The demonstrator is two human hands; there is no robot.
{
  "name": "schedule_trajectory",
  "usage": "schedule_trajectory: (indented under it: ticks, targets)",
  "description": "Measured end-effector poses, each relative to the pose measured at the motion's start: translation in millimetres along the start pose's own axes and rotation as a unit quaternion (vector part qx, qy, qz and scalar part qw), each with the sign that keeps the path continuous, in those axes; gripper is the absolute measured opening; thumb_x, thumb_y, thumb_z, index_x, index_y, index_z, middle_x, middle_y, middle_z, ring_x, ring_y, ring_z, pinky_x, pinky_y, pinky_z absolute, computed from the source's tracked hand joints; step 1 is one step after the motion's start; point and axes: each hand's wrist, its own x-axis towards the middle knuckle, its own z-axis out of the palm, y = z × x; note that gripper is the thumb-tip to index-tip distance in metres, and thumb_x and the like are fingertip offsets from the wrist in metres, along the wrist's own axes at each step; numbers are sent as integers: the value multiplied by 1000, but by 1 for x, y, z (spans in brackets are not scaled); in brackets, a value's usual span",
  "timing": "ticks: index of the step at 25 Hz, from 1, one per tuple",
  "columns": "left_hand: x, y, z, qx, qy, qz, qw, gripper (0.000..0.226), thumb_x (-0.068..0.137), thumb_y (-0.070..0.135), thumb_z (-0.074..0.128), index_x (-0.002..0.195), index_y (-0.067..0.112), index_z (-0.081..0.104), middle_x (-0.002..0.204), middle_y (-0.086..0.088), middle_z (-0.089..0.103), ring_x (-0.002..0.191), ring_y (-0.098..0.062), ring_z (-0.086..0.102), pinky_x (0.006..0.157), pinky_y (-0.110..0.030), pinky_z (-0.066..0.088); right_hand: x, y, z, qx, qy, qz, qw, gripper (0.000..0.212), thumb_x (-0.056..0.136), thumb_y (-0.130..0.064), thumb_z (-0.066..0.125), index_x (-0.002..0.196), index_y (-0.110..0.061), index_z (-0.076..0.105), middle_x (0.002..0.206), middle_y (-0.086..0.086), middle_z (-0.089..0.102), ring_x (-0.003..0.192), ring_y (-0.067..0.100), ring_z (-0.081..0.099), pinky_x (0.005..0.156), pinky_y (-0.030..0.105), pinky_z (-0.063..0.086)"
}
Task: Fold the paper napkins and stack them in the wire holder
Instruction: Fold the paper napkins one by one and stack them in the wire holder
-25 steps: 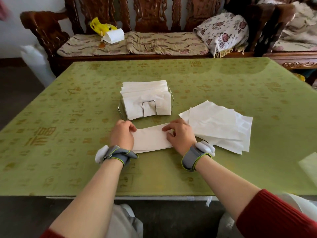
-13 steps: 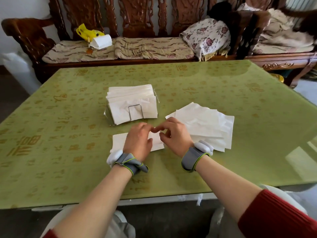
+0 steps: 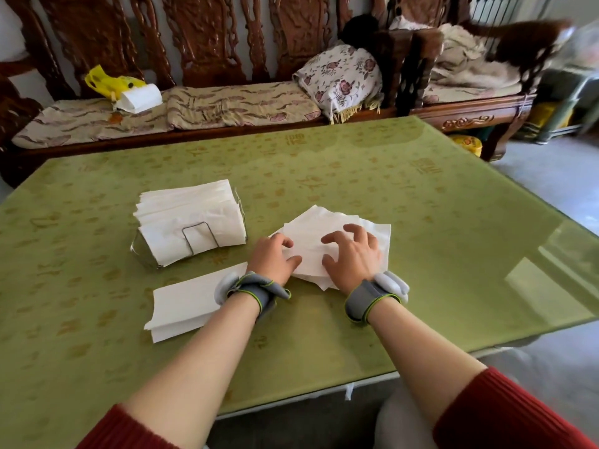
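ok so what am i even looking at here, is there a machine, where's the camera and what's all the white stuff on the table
No machine here: a person is working bare-handed, filmed by one wide-angle camera worn on their head, looking down. The grey bands on the wrists look like strapped-on devices; what they do isn't shown. On the green table stands a wire holder already packed with folded napkins. One more folded napkin lies flat beside the left forearm. To the right is a loose pile of unfolded napkins. The right hand rests spread fingers on it; the left hand curls at its near edge. Whether it has pinched a sheet, I cannot tell.
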Motion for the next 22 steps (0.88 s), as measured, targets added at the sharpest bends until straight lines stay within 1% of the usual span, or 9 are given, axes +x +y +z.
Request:
schedule_trajectory:
  ticks: [2,5,10,13,15,18,20,21,22]
  targets:
    - [5,5,3,3,11,-14,1000,30,77,20,71,105,17,61,115,-8,58,100,-25,58,83,-28,43,1,6,0,1,-3,9,1000,37,83,-37,56,119,-43,53,145,-5,31,129,28,34,107,34,27]
    - [6,10,2,-47,7,-18,999,27,76,12,70,101,18,63,108,-3,61,94,-17,55,77,-22,40,2,10,-2,14,2,-4,1000,38,82,-34,56,119,-41,53,144,-5,32,120,27,41,101,33,32]
    - [-4,19,-7,-106,58,52,991,33,74,-3,62,90,25,66,96,11,64,76,-16,57,72,-24,46,2,7,-2,46,29,-26,998,37,82,-30,58,118,-38,55,142,-5,33,119,26,42,98,32,35]
    - [-11,16,-21,-117,93,113,982,37,72,-10,58,89,22,66,88,13,62,66,-4,50,65,-13,41,5,6,2,140,46,-57,987,40,78,-10,61,114,-28,61,140,3,36,119,28,43,97,30,37]
    - [-17,5,-33,-121,111,126,978,43,70,-14,56,90,23,65,92,11,64,68,-2,51,64,-10,40,6,3,3,202,62,-76,975,45,75,5,56,110,-21,66,136,6,40,115,24,49,93,23,39]
    - [-29,-19,-46,-136,115,133,975,53,66,-18,55,91,28,62,106,5,67,69,2,53,69,-21,45,5,-5,4,274,57,-84,956,52,72,16,47,103,-20,69,130,4,44,100,18,58,83,18,44]
    - [-39,-32,-53,-157,109,135,972,57,65,-20,54,94,29,61,110,4,66,76,-9,58,70,-32,48,2,-11,6,288,42,-97,952,53,73,14,50,103,-25,69,128,1,45,99,14,58,81,20,46]
    - [-43,-38,-57,-169,105,137,970,59,65,-21,53,95,29,61,111,4,65,84,-16,60,72,-34,48,1,-13,7,292,34,-102,950,54,72,13,52,104,-27,69,128,0,45,100,12,57,81,19,46]
    - [-47,-42,-59,-179,101,137,969,60,65,-22,53,96,29,60,112,2,64,88,-17,60,72,-32,48,0,-14,8,298,29,-105,948,54,72,11,54,105,-29,68,128,-2,44,102,9,55,80,19,47]
